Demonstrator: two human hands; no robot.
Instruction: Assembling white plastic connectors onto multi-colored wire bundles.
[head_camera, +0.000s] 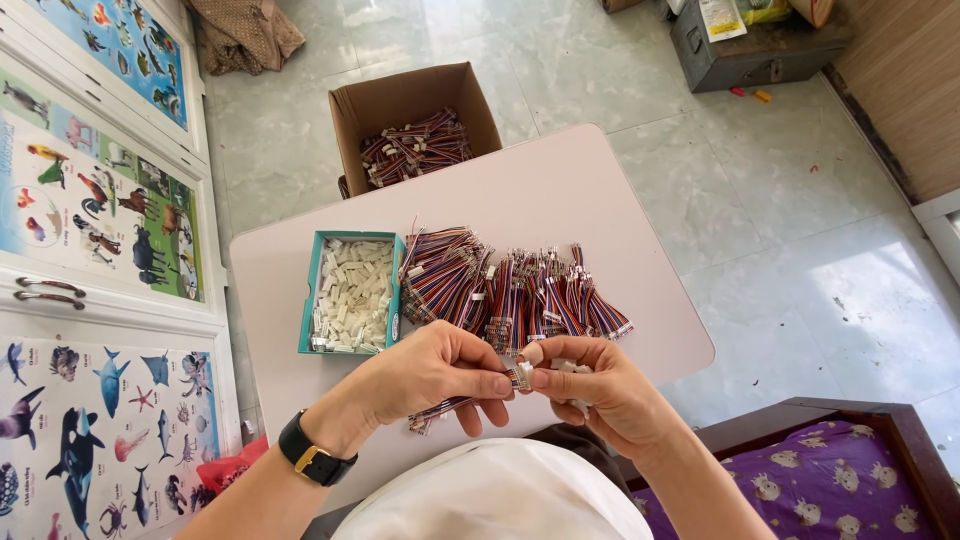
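Note:
My left hand (435, 372) pinches a short bundle of multicoloured wires (440, 409) near its end, the wires trailing back under the palm. My right hand (595, 385) meets it fingertip to fingertip and holds small white plastic connectors (568, 366); one connector sits at the wire ends between both thumbs (520, 376). Both hands hover over the near edge of a small pale table (560, 190). Just beyond them lies a spread pile of wire bundles (510, 285). A teal box of white connectors (350, 292) stands to the left of the pile.
An open cardboard box (400, 100) with more wire bundles stands on the tiled floor behind the table. Cabinet doors with animal posters (95, 215) line the left. A grey metal case (750, 50) sits far right; a purple patterned bed (830, 490) lies at bottom right.

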